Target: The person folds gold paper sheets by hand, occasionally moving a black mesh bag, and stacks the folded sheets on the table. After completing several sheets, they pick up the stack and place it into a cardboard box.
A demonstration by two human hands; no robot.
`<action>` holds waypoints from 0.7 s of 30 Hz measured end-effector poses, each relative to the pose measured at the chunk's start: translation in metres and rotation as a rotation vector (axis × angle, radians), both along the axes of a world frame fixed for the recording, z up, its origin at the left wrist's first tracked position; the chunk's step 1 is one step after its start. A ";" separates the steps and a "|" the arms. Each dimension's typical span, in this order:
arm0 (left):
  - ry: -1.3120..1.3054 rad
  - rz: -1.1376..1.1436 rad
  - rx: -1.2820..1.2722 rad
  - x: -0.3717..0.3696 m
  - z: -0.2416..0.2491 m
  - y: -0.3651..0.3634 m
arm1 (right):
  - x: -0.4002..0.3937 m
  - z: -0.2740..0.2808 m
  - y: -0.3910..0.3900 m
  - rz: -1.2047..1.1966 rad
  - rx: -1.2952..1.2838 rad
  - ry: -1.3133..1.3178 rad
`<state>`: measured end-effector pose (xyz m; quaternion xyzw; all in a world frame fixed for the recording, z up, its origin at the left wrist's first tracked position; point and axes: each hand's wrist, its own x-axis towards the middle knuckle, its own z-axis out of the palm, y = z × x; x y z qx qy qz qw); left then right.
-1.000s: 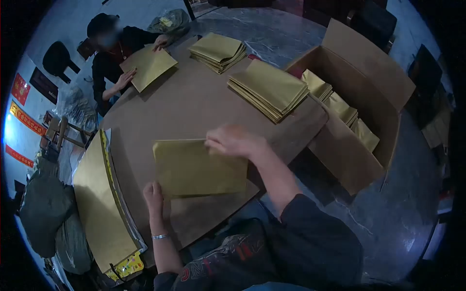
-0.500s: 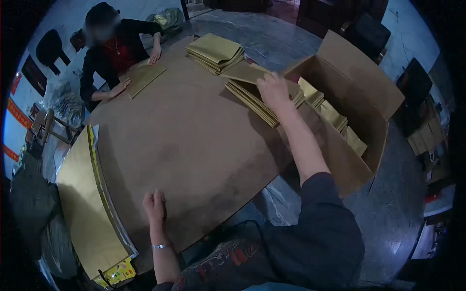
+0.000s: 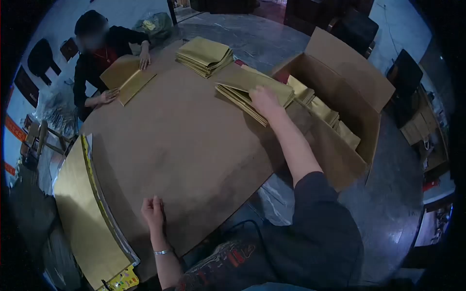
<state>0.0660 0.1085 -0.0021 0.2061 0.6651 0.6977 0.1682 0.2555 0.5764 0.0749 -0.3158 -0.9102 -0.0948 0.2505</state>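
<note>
My right hand [image 3: 266, 103] is closed at the near edge of a folded gold paper sheet [image 3: 259, 83], which lies on top of a fanned stack of folded gold sheets [image 3: 240, 103]. Its fingertips are partly hidden against the sheet. My left hand [image 3: 153, 211] rests with curled fingers near the front edge of the brown tabletop [image 3: 179, 131], nothing visible in it. A second, neater stack of folded gold sheets [image 3: 204, 54] stands farther back. To the left lies a large pile of flat gold paper [image 3: 87, 208] with a yellow printed edge.
On the right, an open cardboard box [image 3: 335, 162] holds several bundles of folded gold paper [image 3: 323, 111]. Across the table, a co-worker [image 3: 104, 46] has both hands on a partly opened gold sheet [image 3: 130, 80]. Dark chairs [image 3: 357, 31] stand beyond the box.
My right hand has lowered the folded gold sheet onto the stack. My left hand is nearly still. The co-worker's sheet, flat before, now has one half raised. The view has shifted slightly.
</note>
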 end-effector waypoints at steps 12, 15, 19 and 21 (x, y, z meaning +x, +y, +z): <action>0.153 0.016 -0.173 0.015 0.022 0.002 | -0.013 -0.020 0.004 -0.016 -0.151 -0.058; 0.153 0.020 -0.184 0.008 0.009 -0.004 | -0.013 -0.016 -0.004 -0.083 -0.213 -0.105; 0.157 0.023 -0.176 -0.001 -0.007 -0.010 | -0.016 -0.016 -0.005 -0.096 -0.212 -0.130; 0.284 0.038 -0.214 0.007 0.009 -0.005 | -0.016 -0.018 -0.005 -0.071 -0.210 -0.080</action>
